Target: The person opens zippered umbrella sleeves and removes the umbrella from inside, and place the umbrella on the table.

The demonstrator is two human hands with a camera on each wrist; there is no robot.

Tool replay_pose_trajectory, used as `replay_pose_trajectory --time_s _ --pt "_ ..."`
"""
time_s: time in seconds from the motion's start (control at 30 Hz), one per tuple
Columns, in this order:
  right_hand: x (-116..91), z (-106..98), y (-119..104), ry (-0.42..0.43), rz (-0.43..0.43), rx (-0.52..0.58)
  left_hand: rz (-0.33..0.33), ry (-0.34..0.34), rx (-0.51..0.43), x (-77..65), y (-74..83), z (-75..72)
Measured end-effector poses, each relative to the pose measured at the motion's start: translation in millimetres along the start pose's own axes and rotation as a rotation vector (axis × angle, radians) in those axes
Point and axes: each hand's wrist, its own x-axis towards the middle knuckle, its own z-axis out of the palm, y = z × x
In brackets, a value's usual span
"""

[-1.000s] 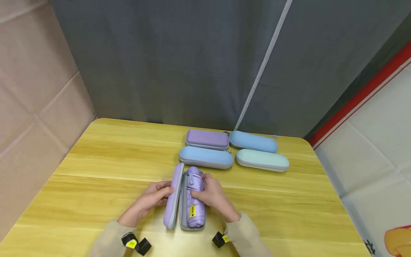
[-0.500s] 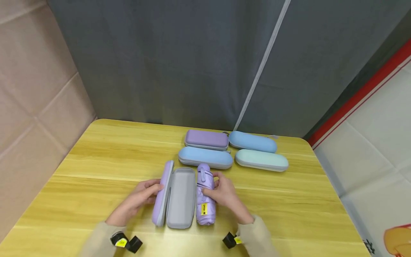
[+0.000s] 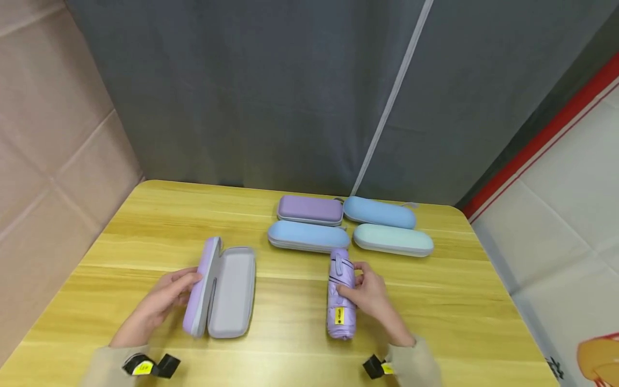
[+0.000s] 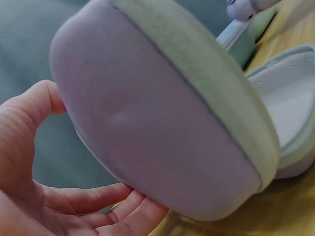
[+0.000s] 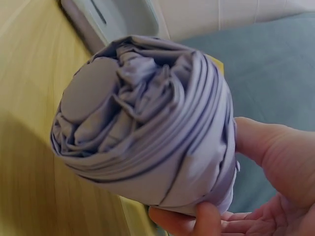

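Note:
A light purple hard case [image 3: 233, 293] stands unzipped at the left of the table, its grey inside bare and its lid tipped up. My left hand [image 3: 166, 298] holds that lid by its outer side; the left wrist view has the thumb at one edge and fingers [image 4: 142, 216] under the other. To the right, my right hand [image 3: 371, 298] grips a folded lilac umbrella [image 3: 341, 295] with a yellow label. The umbrella's rolled, pleated end [image 5: 142, 113] faces the right wrist camera. Whether it touches the table cannot be told.
Several closed cases lie behind: a darker purple case [image 3: 310, 209], a blue case [image 3: 380, 212], a second blue case [image 3: 308, 235] and a mint case [image 3: 393, 239]. The wooden table [image 3: 285, 360] ends at a dark grey curtain [image 3: 251, 97].
The umbrella has come out of the case and moved right in my right hand. My left hand has drawn the open case to the left.

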Motion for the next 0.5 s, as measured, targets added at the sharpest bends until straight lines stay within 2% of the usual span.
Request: replay_pose_trajectory --time_s 0.3,0.5 --pt "-9 -45 27 0.045 0.050 -0.049 -0.060 0.037 0.037 -10.8 -12.7 -48.9" --pt "-14 -76 50 0.045 0.077 -0.111 -0.121 0.056 0.129 -16.5 -15.5 -79.3"
